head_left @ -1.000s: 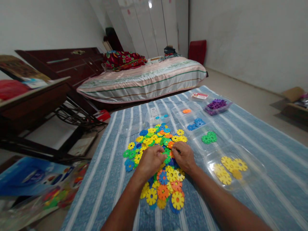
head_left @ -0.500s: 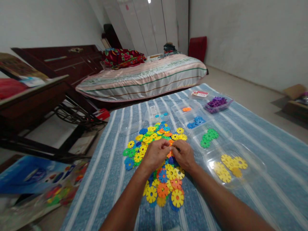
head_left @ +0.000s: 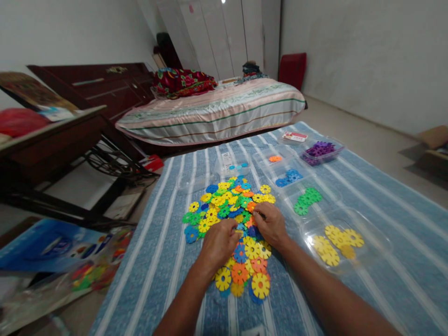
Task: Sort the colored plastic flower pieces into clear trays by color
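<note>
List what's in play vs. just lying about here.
In play: left hand and right hand on the mixed pile of discs; clear trays with yellow discs, green discs, blue discs, purple discs.

Lying about: bed, dark wooden table, blue toy box.

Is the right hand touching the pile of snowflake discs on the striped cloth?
Touching. The head view shows the right hand resting on the pile of snowflake discs, fingertips pressed among orange and green pieces with no gap visible. The left hand lies on the pile too.
</note>
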The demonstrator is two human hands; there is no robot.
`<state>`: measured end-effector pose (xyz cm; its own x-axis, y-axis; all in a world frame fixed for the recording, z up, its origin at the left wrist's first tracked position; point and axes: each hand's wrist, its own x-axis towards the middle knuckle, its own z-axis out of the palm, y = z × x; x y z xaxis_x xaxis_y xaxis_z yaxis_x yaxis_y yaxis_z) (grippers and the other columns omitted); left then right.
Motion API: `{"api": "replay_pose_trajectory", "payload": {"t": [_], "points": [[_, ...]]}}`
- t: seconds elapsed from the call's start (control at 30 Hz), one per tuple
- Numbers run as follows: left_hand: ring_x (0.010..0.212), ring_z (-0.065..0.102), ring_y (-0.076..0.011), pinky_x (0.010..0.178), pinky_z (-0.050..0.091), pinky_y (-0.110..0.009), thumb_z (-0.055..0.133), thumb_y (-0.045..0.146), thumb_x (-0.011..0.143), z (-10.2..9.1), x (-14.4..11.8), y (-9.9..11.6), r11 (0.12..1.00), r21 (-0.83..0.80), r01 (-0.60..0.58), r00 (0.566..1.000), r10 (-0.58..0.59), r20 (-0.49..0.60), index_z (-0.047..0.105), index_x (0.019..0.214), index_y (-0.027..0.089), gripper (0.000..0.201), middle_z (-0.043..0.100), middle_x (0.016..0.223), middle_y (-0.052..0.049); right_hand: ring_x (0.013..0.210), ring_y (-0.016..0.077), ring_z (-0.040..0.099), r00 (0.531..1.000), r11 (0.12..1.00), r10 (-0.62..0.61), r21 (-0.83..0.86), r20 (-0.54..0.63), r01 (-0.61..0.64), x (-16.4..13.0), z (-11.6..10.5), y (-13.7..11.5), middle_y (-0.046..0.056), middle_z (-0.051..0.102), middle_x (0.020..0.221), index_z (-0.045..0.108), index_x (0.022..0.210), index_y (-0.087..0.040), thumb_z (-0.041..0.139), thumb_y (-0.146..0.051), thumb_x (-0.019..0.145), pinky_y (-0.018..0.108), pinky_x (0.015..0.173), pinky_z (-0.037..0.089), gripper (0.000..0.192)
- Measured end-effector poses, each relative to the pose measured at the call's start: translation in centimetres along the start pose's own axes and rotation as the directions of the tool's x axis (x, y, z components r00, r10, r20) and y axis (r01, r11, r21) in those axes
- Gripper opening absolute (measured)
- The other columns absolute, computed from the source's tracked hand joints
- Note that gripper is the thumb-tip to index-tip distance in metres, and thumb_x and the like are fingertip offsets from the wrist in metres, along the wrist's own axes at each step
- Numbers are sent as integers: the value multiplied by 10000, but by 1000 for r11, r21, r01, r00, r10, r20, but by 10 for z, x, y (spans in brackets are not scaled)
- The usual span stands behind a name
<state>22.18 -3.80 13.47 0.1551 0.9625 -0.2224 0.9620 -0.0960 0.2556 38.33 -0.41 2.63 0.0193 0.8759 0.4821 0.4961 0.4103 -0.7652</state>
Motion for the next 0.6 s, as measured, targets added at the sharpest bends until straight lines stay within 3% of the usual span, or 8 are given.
{"api": "replay_pose_trajectory", "payload": {"t": [0.1,0.3,0.6], "points": [[742,590,-168,634,339,-260,568,252,786,0,-11,0,1000,23,-19,998,17,64,605,764,210,60,619,741,5,793,173,578,1000,1000,-1,-7,0,1,0,-1,-1,27,646,789,612,737,-220,487,-208,867,304,771,417,180],[887,612,-218,730,399,-288,596,271,743,5,-26,3,994,101,-30,983,10,185,618,905,222,170,652,924,-44,816,180,585,1000,1000,1,9,1,-1,0,-1,-1,34,658,812,616,737,-218,496,-211,861,315,796,424,173],[894,615,-212,747,413,-286,602,226,724,12,-26,-1,998,46,-34,981,25,193,611,945,220,221,653,929,-35,807,179,586,1000,1000,-2,15,-2,2,0,-1,-1,29,655,804,613,748,-225,496,-212,860,308,781,432,163]]}}
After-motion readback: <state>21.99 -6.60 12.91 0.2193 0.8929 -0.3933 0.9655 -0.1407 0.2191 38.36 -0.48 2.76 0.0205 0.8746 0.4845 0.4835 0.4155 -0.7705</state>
